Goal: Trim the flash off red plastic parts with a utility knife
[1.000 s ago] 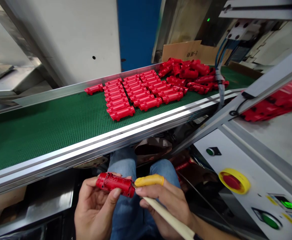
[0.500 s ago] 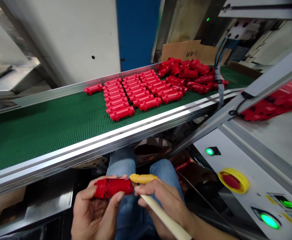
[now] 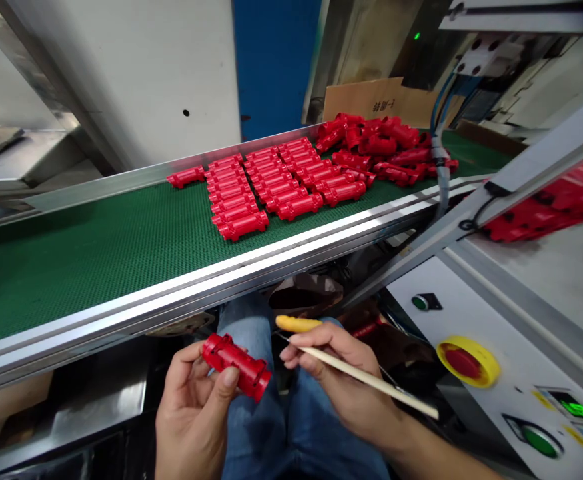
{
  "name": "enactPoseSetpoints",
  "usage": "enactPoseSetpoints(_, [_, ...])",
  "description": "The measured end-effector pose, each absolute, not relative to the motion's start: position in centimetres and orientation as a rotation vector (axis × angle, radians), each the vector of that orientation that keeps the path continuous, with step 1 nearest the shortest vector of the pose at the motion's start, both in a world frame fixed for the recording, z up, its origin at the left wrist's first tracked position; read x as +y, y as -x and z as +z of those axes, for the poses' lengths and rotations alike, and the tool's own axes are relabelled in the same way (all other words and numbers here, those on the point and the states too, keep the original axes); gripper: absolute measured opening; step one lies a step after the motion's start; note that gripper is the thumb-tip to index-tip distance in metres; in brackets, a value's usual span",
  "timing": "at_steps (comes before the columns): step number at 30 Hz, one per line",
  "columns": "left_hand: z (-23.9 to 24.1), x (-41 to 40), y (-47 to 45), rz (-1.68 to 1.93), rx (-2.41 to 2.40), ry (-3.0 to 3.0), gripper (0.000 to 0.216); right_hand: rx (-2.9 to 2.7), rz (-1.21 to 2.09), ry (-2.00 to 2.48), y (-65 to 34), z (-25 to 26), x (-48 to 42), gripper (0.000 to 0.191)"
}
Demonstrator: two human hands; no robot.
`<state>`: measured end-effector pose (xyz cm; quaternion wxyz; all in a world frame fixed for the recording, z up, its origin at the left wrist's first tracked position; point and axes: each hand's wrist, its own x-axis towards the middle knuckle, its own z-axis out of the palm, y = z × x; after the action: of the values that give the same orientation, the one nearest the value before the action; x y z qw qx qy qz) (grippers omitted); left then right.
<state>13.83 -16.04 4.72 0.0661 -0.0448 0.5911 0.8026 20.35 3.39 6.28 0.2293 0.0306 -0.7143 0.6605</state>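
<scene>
My left hand (image 3: 196, 407) is closed around a red plastic tubular part (image 3: 236, 365), thumb on its near side, its right end tilted down toward me. To the right, apart from the part, my right hand (image 3: 341, 367) grips a knife with a long pale handle (image 3: 371, 379). The thin metal tip (image 3: 283, 338) points left toward the red part. A yellow finger cot (image 3: 298, 325) covers the index finger, which is stretched out above the tip. Both hands are over my lap, in front of the conveyor.
A green conveyor belt (image 3: 96, 250) with a metal edge rail (image 3: 171, 283) runs across. On it lie rows of red parts (image 3: 276, 177) and a loose heap of red parts (image 3: 376, 143). At right stands a control panel with a yellow-ringed red button (image 3: 466, 362) beside a slanted metal frame (image 3: 536, 167).
My right hand has drawn the knife away to the right, and its handle lies flatter. The red part has been turned in my left hand. Green lights on the panel have gone dark.
</scene>
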Motion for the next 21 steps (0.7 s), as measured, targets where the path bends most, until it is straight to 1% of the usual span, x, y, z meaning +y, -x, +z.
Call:
enactPoseSetpoints(2, [4.7,-16.03,-13.8,2.437,1.79,0.139,0.049,-2.071,1.671,-0.156,-20.47,6.78,3.68,0.01])
enactPoseSetpoints(5, [4.79,-15.94,-13.72,2.456,1.792,0.147,0.049,-2.148,1.45,-0.347,-20.94,6.95,3.78,0.017])
enactPoseSetpoints(9, [4.93,-15.86,-13.61,2.452,1.793,0.143,0.048,-2.123,1.451,-0.439,-21.2,6.26,3.41,0.027])
enactPoseSetpoints(14, [4.97,-15.94,-13.52,2.449,1.802,0.127,0.046,-2.119,1.405,-0.459,-20.92,6.22,3.26,0.028])
enactPoseSetpoints(17, [4.92,-16.09,-13.59,2.457,1.79,0.156,0.047,-2.133,1.365,-0.48,-20.82,6.67,3.35,0.032])
enactPoseSetpoints(21, [4.86,-16.3,-13.66,2.447,1.786,0.155,0.046,-2.149,1.387,-0.477,-20.88,6.87,3.34,0.034])
